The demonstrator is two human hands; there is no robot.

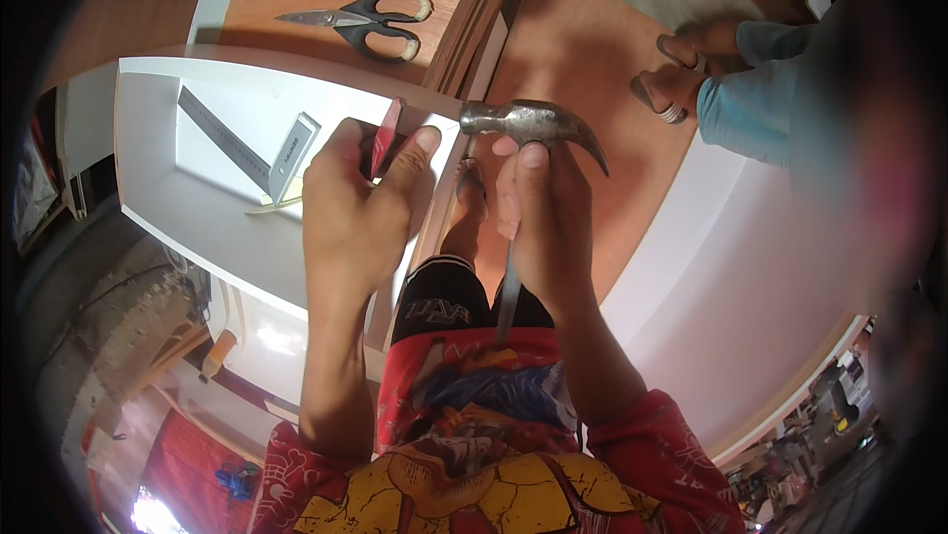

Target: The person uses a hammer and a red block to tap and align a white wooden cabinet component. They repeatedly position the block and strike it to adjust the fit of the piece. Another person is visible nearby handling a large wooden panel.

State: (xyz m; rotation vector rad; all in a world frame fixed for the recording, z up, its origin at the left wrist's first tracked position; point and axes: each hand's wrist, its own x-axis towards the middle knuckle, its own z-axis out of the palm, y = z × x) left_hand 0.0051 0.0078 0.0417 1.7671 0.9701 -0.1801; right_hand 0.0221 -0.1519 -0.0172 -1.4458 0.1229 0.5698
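Note:
My right hand [545, 208] is wrapped round the handle of a claw hammer [533, 122], its thumb up near the steel head. The hammer's striking face points left, close to the rim of a white open box [296, 68]. My left hand [360, 198] is closed at that rim, with a slim red object [386, 139] between thumb and fingers; its kind is unclear. A thin, nail-like sliver shows between the left thumb tip and the hammer face, too small to be sure of. Inside the box lie a try square [237, 149] and a yellowish strip [272, 206].
Black-handled scissors [370, 20] lie on a brown board beyond the box. Another person in blue shorts [755, 104] stands at the right on a brown panel [583, 50]. A large white panel [731, 238] is to my right, with assorted tools [839, 406] beyond it.

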